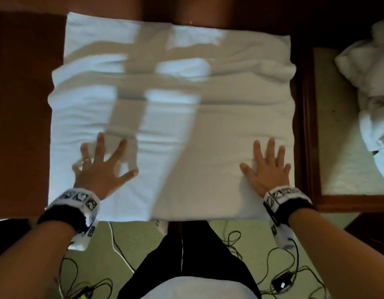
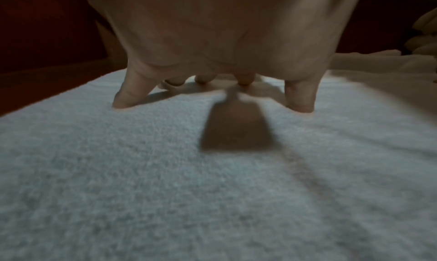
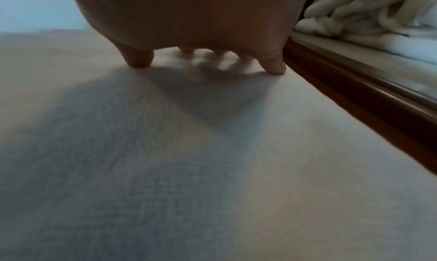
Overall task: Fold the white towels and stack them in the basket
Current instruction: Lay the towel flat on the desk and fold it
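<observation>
Black cables (image 1: 279, 275) trail over the green floor (image 1: 126, 240) just nearer than the white towel (image 1: 171, 117), which lies spread and wrinkled on the dark wooden tabletop (image 1: 22, 117). On the towel's near part, the left hand (image 1: 100, 167) lies flat with fingers (image 2: 127, 94) splayed and pressing the cloth, holding nothing; toward the towel's right edge the right hand (image 1: 266, 167) rests likewise, fingers spread. Right of the towel, beyond a wooden rim, crumpled white towels (image 1: 368, 83) lie heaped.
</observation>
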`<action>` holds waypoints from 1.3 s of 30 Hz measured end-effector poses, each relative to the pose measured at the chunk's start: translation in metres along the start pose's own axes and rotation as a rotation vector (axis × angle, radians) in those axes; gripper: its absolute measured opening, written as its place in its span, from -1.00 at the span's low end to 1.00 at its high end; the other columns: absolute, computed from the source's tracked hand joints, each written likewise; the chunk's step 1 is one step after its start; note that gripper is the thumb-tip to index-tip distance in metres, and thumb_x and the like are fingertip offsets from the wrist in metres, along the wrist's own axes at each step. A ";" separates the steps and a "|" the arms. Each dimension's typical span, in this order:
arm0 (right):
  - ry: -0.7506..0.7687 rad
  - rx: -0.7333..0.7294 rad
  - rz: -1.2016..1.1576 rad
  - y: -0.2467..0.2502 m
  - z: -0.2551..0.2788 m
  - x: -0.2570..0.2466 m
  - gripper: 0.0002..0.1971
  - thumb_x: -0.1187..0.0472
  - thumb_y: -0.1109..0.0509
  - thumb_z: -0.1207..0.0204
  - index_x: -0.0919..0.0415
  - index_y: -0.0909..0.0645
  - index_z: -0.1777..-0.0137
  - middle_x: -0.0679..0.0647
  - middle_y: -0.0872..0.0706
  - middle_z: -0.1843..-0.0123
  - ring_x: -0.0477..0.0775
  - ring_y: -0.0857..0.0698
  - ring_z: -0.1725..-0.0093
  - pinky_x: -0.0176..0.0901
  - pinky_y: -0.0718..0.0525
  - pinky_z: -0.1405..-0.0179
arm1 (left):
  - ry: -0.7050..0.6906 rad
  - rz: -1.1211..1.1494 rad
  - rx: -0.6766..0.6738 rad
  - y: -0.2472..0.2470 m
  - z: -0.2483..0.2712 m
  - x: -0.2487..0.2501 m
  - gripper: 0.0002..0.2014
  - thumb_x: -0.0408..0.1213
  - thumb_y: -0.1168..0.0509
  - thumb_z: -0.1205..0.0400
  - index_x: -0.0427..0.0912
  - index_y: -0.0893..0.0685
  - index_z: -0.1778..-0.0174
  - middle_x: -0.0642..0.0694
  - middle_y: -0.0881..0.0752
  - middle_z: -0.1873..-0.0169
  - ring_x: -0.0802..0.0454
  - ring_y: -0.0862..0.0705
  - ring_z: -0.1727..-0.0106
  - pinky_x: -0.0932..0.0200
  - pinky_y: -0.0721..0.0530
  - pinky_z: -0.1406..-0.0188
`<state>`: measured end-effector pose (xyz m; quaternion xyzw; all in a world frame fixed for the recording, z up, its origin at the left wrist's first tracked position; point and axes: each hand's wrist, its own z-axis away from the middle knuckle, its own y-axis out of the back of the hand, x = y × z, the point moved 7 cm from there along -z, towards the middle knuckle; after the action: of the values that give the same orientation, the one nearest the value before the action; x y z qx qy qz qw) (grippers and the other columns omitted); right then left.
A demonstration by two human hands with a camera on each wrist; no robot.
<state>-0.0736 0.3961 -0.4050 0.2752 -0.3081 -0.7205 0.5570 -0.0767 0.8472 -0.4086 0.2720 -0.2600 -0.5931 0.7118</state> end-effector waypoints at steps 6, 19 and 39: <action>0.000 0.081 -0.027 0.049 -0.069 -0.021 -0.19 -0.41 -0.07 -0.59 -0.27 0.28 -0.70 -0.02 0.45 -0.73 0.31 0.38 -0.70 0.55 0.09 -0.60 | -0.004 -0.007 0.060 0.059 -0.059 0.010 -0.04 0.67 0.00 -0.35 0.60 0.40 -0.56 0.09 0.48 -0.70 -0.43 0.26 -0.73 -0.66 -0.16 -0.53; 0.049 0.273 -0.065 -0.047 0.068 0.048 -0.35 -0.15 -0.07 -0.72 0.09 -0.06 -0.74 0.19 0.09 -0.78 0.26 0.04 -0.74 0.28 -0.22 -0.66 | -0.098 -0.073 0.125 -0.064 0.061 -0.028 -0.11 0.60 0.36 -0.50 0.30 0.36 -0.71 0.03 0.48 -0.70 -0.22 0.24 -0.77 -0.51 -0.05 -0.63; 0.384 0.456 0.322 -0.077 0.112 0.003 -0.42 0.48 -0.28 -0.27 0.30 -0.62 -0.36 0.39 -0.59 -0.46 0.52 -0.62 -0.36 0.32 -0.67 -0.09 | -0.447 -0.331 0.429 -0.086 0.104 -0.008 -0.23 -0.49 -0.62 -0.33 -0.20 -0.61 -0.52 -0.39 -0.58 -0.48 -0.57 -0.66 -0.29 -0.48 -0.74 0.01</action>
<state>-0.2058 0.4230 -0.3896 0.4710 -0.3905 -0.4707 0.6357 -0.2110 0.8337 -0.3942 0.3175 -0.4805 -0.6771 0.4581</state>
